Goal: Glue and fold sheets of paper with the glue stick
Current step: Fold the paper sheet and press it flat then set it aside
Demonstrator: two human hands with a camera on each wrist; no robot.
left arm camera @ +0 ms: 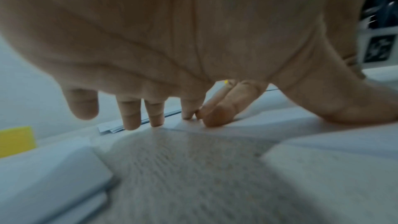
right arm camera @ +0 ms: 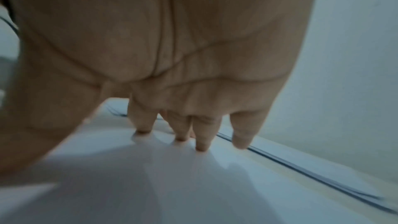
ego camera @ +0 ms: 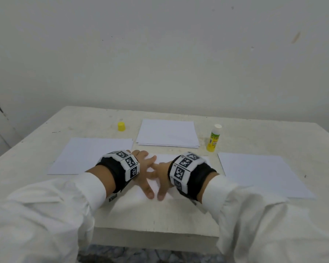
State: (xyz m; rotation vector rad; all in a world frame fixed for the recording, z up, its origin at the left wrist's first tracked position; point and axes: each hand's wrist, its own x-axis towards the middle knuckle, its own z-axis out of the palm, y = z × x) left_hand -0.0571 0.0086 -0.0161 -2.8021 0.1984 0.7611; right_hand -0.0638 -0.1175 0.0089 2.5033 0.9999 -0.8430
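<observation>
From the head view, we had both hands on the folded sheet lying at the near middle of the table. Our left hand and right hand were spread flat, fingers straight and splayed, thumbs toward us, gripping nothing and only pressing down. The glue stick stood uncapped and upright beyond our right wrist, well apart from its yellow cap at the far left. A stack of sheets lay between them, with a single sheet to the left and another sheet to the right. We judged the paper light, thin and limp, apt to slide on the smooth top and to crease wherever pressed, so it wanted flat fingertips along the fold rather than a pinch; to lift it, a corner or free edge would serve best.

In the left wrist view, our left-hand fingers reached straight down with the tips on the paper, and fingers of the right hand touched the index tip. Nothing was grasped.

In the right wrist view, our right-hand fingertips stood on the white sheet, slightly spread, the palm arched above. The view was blurred, but no curl round anything showed; the hand simply pressed.
</observation>
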